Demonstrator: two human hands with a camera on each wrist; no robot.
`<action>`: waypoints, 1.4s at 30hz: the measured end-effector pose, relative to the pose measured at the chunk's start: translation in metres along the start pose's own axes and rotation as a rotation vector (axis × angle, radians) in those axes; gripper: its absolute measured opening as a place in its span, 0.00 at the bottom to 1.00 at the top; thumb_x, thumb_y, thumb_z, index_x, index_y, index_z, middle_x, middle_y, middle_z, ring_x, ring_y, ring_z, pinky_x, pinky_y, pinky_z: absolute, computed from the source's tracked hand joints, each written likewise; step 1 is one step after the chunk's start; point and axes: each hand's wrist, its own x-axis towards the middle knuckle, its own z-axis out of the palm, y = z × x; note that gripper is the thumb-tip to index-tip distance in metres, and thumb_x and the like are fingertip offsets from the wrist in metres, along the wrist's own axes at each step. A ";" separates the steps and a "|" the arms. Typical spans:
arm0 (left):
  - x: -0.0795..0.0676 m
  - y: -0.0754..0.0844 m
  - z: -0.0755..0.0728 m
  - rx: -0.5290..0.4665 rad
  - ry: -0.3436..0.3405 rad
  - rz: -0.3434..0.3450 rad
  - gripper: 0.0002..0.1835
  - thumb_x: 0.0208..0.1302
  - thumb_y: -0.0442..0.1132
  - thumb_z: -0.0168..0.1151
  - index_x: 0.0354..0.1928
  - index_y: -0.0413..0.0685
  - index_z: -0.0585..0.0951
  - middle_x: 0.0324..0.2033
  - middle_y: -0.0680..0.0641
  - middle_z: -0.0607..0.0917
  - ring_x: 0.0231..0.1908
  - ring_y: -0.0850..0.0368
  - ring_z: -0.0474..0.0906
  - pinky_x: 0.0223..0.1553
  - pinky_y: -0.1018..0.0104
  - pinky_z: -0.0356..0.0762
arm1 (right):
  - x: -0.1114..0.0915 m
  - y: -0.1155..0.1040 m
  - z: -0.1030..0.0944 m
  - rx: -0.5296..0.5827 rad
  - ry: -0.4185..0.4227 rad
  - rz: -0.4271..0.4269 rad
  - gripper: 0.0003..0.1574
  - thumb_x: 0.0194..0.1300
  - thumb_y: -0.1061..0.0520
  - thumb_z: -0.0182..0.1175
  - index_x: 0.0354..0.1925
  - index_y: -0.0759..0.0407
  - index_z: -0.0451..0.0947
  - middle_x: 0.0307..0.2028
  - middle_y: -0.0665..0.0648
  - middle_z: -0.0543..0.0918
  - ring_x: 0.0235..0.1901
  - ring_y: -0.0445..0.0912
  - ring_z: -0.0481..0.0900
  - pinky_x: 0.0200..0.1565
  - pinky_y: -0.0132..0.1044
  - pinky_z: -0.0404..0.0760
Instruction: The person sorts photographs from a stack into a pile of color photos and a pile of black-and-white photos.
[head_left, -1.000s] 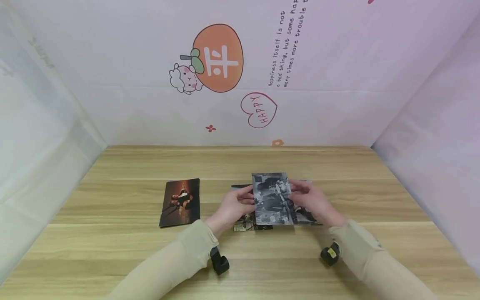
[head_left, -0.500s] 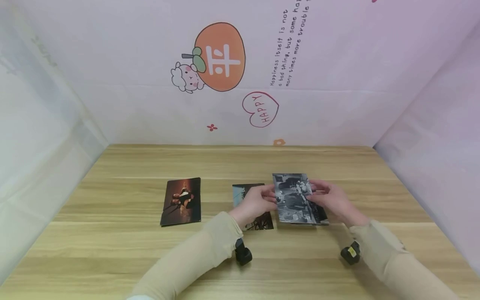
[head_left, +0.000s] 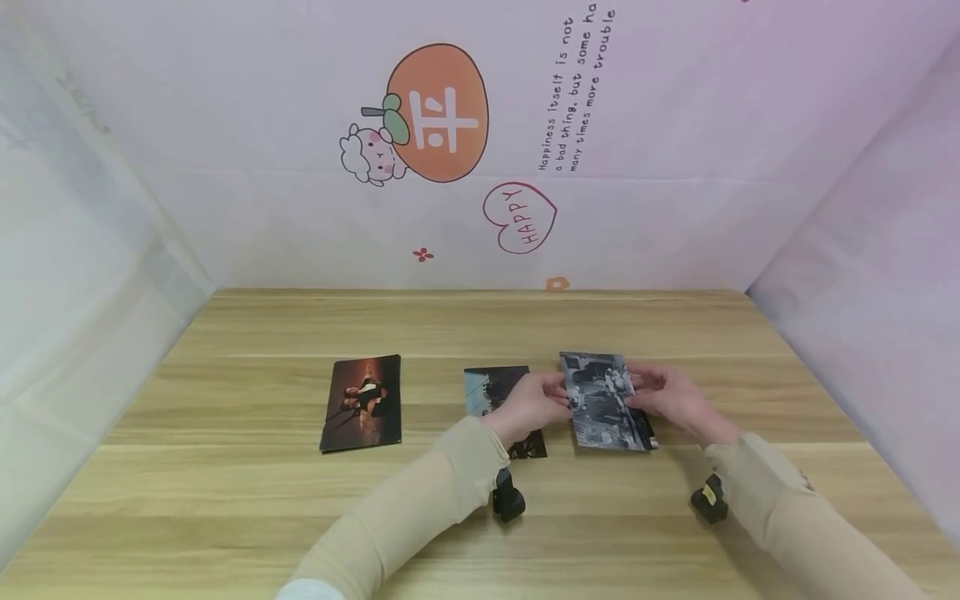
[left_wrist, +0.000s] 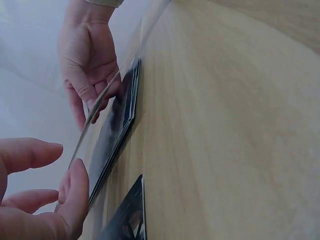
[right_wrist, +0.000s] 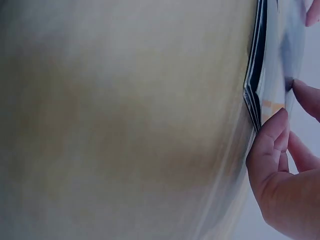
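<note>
A black-and-white photo print (head_left: 600, 404) is held up between the two hands at the right of the middle in the head view. My left hand (head_left: 531, 406) pinches its left edge, and my right hand (head_left: 678, 404) grips the right edge with thumb and fingers. Directly beneath lies a stack of photos (left_wrist: 131, 100), mostly covered by the print in the head view. The left wrist view shows the print tilted above that stack. Under my left wrist, another pile of photos (head_left: 487, 390) with a blue-sky picture on top is partly hidden.
A neat pile of photos (head_left: 363, 404), topped by a dark reddish picture, lies on the wooden table (head_left: 247, 483) at left. White cloth walls (head_left: 285, 225) with printed drawings enclose the table at the back and sides.
Both hands have carried the black-and-white print rightward from over the middle pile to over the right stack. This uncovers part of the blue-sky picture. The left pile stays put.
</note>
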 end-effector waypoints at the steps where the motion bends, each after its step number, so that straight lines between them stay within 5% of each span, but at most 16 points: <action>1: 0.000 0.000 0.001 0.007 -0.003 0.002 0.33 0.54 0.24 0.63 0.65 0.36 0.68 0.41 0.45 0.81 0.40 0.60 0.78 0.39 0.72 0.80 | 0.000 0.001 -0.001 -0.009 -0.002 0.004 0.44 0.57 0.66 0.63 0.67 0.74 0.56 0.56 0.75 0.71 0.41 0.40 0.77 0.43 0.25 0.81; 12: 0.002 -0.003 0.007 -0.008 0.000 -0.006 0.31 0.57 0.23 0.59 0.65 0.35 0.67 0.44 0.42 0.82 0.42 0.58 0.78 0.37 0.73 0.79 | 0.009 0.007 -0.004 -0.108 0.034 0.103 0.41 0.56 0.65 0.64 0.65 0.73 0.59 0.53 0.71 0.75 0.45 0.47 0.77 0.41 0.26 0.81; 29: -0.002 -0.003 0.007 0.044 -0.002 -0.041 0.28 0.62 0.30 0.58 0.66 0.42 0.68 0.52 0.41 0.81 0.51 0.51 0.79 0.47 0.64 0.81 | 0.011 0.003 0.001 -0.227 0.060 0.085 0.39 0.55 0.66 0.63 0.63 0.77 0.61 0.49 0.72 0.78 0.44 0.52 0.79 0.43 0.35 0.82; 42: -0.014 -0.003 -0.013 -0.045 -0.056 0.009 0.28 0.60 0.33 0.60 0.64 0.43 0.71 0.53 0.42 0.80 0.48 0.53 0.79 0.48 0.63 0.81 | 0.001 -0.007 0.002 -0.230 0.082 0.009 0.41 0.55 0.62 0.64 0.64 0.74 0.61 0.52 0.75 0.75 0.48 0.61 0.77 0.48 0.46 0.82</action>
